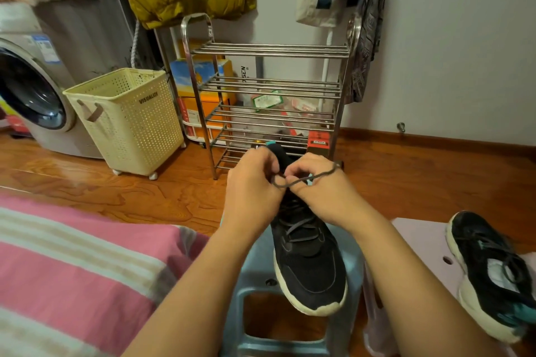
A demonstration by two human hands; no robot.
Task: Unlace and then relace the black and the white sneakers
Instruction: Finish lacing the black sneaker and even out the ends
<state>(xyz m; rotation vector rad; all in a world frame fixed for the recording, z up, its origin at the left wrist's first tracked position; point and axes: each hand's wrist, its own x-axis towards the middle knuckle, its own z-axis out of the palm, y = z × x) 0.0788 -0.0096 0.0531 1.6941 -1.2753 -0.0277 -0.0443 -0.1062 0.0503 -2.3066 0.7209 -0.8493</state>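
Striped pink-and-white fabric (pixel 72 264) fills the lower left, nearest the camera. Two bare forearms extend forward above a grey-blue plastic stool (pixel 261 284). One black mesh sneaker with a white sole (pixel 309 264) lies on this stool, toe toward the camera. A second black sneaker with white sole (pixel 490 275) rests on a pale lilac stool (pixel 420 238) at right, well apart from the hands. Both hands meet above the first sneaker's tongue. The left hand (pixel 252 188) has its fingers curled and pinches the dark grey lace (pixel 295 181). The right hand (pixel 319 185) also pinches this lace, and one strand trails across its back. Beyond stand one steel shoe rack (pixel 269 90), one cream perforated laundry basket (pixel 127 119) and one washing machine (pixel 32 95).
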